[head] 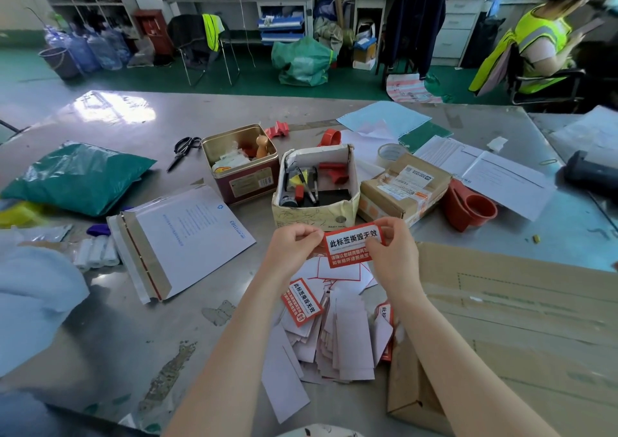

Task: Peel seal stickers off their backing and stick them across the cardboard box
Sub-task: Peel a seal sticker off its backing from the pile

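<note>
- Seal sticker (353, 244), red with a white text panel, was held up between both hands above the desk (140, 329), long axis running left to right, printed face toward me.
- Left hand (294, 252) pinched the sticker's left end between thumb and fingertips; right hand (394, 252) pinched the right end and covered the lower right corner. Could not tell whether the backing had parted yet.
- Judged the step as starting the peel, likely from the left corner where the fingers were bunched.
- Cardboard box (515, 323) lay flattened to the right, just beside the right forearm, its clear-taped seam running roughly across. Right hand was the nearer one; the sticker would have to travel right and down to reach it.
- Directly below the hands sat a heap of spent white backings (334, 346) with another red sticker (302, 302) on top.
- Further out: a small open carton (317, 187) of pens and stamps, a tin (240, 164), scissors (183, 150), a white mailer (187, 242).
</note>
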Tool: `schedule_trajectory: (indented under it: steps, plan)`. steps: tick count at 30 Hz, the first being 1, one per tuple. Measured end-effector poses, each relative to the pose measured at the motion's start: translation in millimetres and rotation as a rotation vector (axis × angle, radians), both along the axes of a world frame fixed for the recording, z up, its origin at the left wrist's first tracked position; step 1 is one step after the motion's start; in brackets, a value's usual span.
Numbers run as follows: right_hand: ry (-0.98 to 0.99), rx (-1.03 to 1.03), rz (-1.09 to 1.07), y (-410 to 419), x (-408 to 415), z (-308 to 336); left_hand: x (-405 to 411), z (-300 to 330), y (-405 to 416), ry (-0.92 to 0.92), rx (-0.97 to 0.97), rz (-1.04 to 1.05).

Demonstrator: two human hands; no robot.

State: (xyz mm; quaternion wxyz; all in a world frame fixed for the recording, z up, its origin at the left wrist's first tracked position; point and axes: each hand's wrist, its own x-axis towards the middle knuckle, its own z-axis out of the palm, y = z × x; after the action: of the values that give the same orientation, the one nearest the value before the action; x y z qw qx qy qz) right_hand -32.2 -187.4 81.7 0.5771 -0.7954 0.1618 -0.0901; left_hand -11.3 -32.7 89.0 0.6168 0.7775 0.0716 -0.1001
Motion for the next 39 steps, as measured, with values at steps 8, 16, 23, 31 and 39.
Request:
schedule_trajectory:
  steps: [8,16,23,31,39]
  plan:
    - [-0.055,0.025,-0.024,-0.5,1.3,-1.2,-4.1,11.6,9.8,0.071,0.013,-0.156]
    - [-0.120,-0.249,0.152,4.5,0.9,-2.6,-1.8,7.6,4.4,0.088,-0.107,0.027]
    - [-0.209,-0.372,0.307,9.9,-1.8,-2.1,0.0,6.5,-6.1,0.044,-0.184,0.030]
    - [-0.238,-0.359,0.282,10.4,-3.0,1.9,-0.4,7.9,-6.6,0.001,-0.194,-0.024]
    - [-0.228,-0.341,0.261,9.9,-2.7,0.5,-2.4,7.9,-5.9,-0.050,-0.165,-0.074]
